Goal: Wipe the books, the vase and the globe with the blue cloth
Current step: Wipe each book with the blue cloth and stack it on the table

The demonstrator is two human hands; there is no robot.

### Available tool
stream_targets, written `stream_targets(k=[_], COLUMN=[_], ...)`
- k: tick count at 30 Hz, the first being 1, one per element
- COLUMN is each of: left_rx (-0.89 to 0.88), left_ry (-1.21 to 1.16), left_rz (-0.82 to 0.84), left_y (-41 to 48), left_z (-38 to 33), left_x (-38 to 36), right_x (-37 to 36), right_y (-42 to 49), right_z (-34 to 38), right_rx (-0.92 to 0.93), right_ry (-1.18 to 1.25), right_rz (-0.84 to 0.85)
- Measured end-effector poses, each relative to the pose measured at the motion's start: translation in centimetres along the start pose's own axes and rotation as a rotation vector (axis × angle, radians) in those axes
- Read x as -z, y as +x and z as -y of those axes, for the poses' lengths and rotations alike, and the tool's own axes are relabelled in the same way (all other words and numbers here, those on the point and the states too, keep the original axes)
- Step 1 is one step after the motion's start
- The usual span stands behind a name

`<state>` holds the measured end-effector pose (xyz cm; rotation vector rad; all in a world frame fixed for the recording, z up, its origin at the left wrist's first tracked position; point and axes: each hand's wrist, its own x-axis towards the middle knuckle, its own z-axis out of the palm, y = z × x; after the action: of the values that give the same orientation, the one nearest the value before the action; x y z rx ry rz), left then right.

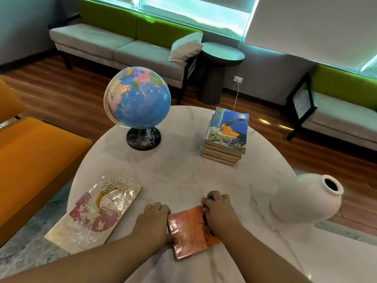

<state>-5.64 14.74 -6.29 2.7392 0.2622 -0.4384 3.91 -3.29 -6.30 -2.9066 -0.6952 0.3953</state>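
A small orange book [188, 233] lies flat at the near edge of the round marble table [183, 172]. My left hand [156, 216] rests at its left edge, fingers curled against the book. My right hand [219, 207] sits on the book's far right corner and holds the blue cloth [211, 198], of which only a small bit shows under the fingers. A large beige book [95, 211] lies to the left. At the back stand the globe [138, 101] and a stack of books [226, 135]. The white vase [308, 199] is at the right edge.
An orange seat [34, 160] borders the table on the left. Grey and green benches [122, 43] line the far wall, with a dark round side table [221, 58] between them. A white cable [236, 97] hangs from a wall socket behind the book stack.
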Motion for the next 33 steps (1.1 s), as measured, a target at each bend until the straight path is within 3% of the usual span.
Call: stream_targets(k=[4, 7, 10, 15, 22, 29, 33], left_rx=[0.0, 0.006, 0.005, 0.026, 0.084, -0.04, -0.095], left_ry=[0.044, 0.029, 0.03, 0.065, 0.03, -0.231, -0.36], left_rz=[0.014, 0.031, 0.04, 0.061, 0.141, -0.009, -0.115], left_y=[0.2, 0.4, 0.4, 0.9, 2.4, 0.8, -0.3], left_z=[-0.1, -0.1, -0.1, -0.5, -1.1, -0.6, -1.1], left_x=[0.3, 0.5, 0.6, 0.4, 0.3, -1.5, -2.3], right_x=[0.0, -0.6, -0.6, -0.5, -2.1, -0.5, 0.2], right_y=[-0.9, -2.1, -2.1, -3.1, -6.3, -4.0, -4.4], right_z=[3.7, 4.4, 1.5, -1.4, 3.3, -2.0, 0.7], right_rx=[0.202, 0.301, 0.164, -0.063, 0.281, -0.106, 0.012], right_ry=[-0.086, 0.049, 0.21, 0.202, 0.28, 0.31, 0.305], right_rz=[0.075, 0.085, 0.021, -0.11, 0.109, -0.225, -0.253])
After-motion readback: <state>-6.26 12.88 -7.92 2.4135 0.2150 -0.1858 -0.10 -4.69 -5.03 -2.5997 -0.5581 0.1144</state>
